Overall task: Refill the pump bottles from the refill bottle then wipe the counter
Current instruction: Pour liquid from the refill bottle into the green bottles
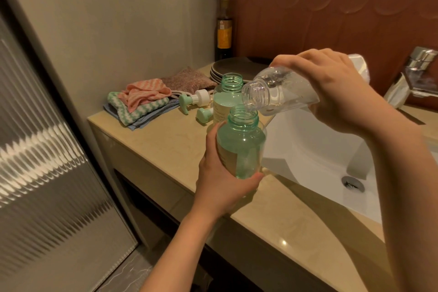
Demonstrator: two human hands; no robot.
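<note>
**Pour under way at the near pump bottle**

Your left hand (pixel 220 187) grips the near pump bottle (pixel 240 147) low on its body, fingers curled under the base. It sits at the front edge of the counter (pixel 166 140), just beside the sink (pixel 320 156). Whether the base rests on the counter cannot be told.

Your right hand (pixel 336 87) wraps the refill bottle (pixel 277 92) from above. The bottle is tipped nearly flat, its open mouth just over the pump bottle's open neck. A little clear liquid pools along its low side.

Step in hand, as I read it: refilling one of two. The second pump bottle (pixel 227 97) stands uncapped just behind. Two pump heads (pixel 193 99) lie to its left, near the folded cloths (pixel 142 102).

The next move calls for a steeper tip with mouth centred over neck. Level off before the neck floods. Pumps are not yet screwed on and wiping has not yet begun.
</note>
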